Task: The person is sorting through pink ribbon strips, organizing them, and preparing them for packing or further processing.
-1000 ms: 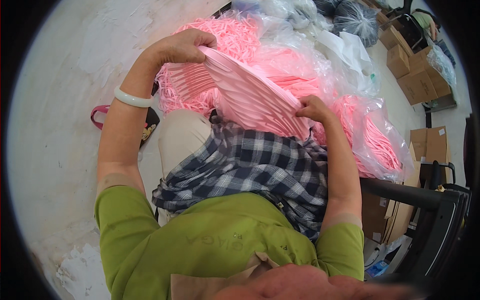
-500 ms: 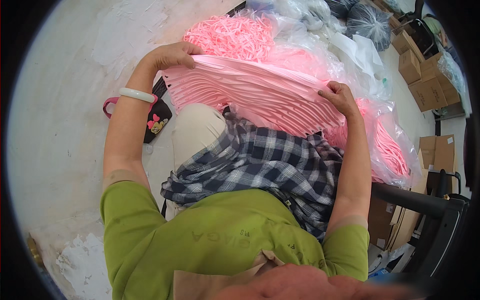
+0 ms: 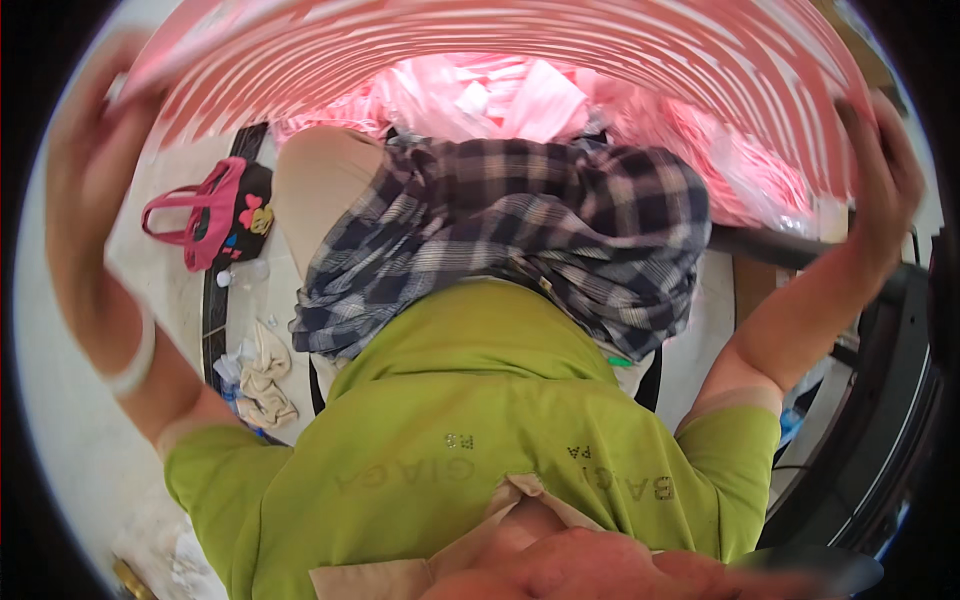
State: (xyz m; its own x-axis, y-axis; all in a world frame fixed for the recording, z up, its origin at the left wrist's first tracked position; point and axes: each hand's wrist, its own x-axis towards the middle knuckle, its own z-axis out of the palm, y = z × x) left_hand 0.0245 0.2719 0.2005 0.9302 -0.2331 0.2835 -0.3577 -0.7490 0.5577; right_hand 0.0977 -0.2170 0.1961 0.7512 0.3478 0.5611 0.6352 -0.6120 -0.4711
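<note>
A wide pink sheet (image 3: 500, 30), cut into many narrow strips, is spread in an arch across the top of the head view, and its upper part runs out of the picture. My left hand (image 3: 105, 135), smeared by motion, grips its left end. At the opposite end, my right hand (image 3: 880, 170) pinches the sheet's edge between thumb and fingers. Below the raised sheet, a plaid cloth (image 3: 520, 220) covers much of my lap. Beyond my knees lie heaped pink strips (image 3: 690, 150), partly in see-through plastic.
On the floor to the left stands a small dark bag with pink handles (image 3: 205, 215). A crumpled beige cloth (image 3: 265, 380) lies nearer me. A black curved frame (image 3: 860, 400) stands close by my right arm.
Both hands have risen and spread apart, lifting the pink sheet from above my knees to the top of the view and stretching it wide. Its strips now hang separated.
</note>
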